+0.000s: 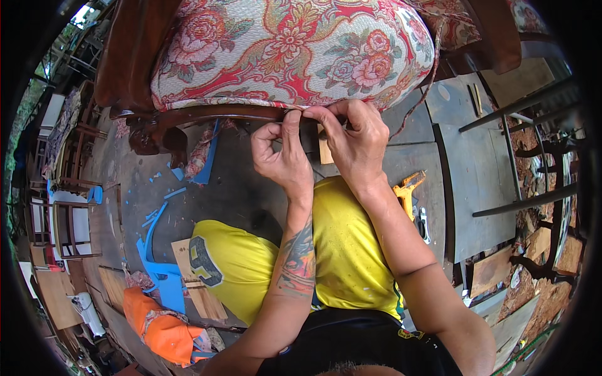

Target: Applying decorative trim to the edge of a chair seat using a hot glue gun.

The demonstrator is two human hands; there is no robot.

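Ahead of me stands a carved dark wooden chair frame (226, 112) with a plump floral-upholstered seat (288, 50) in red, cream and green. A thin piping cord (219, 101) of matching fabric runs along the seat's lower front edge, just above the wooden rail. My left hand (285, 153) pinches it there, thumb up against the edge. Right beside it, nearly touching, my right hand (357, 141) has thumb and fingertips closed on the same strip. Its exact grip is partly hidden by the fingers. A loose tail of cord (421, 100) hangs down at the seat's right side.
An orange-yellow glue gun (409, 191) lies on the floor by my right forearm, near a metal hand tool (422, 224). Blue foam scraps (166, 276), wood pieces (204, 294) and an orange bag (160, 329) lie left. Dark metal legs (527, 203) jut in from the right.
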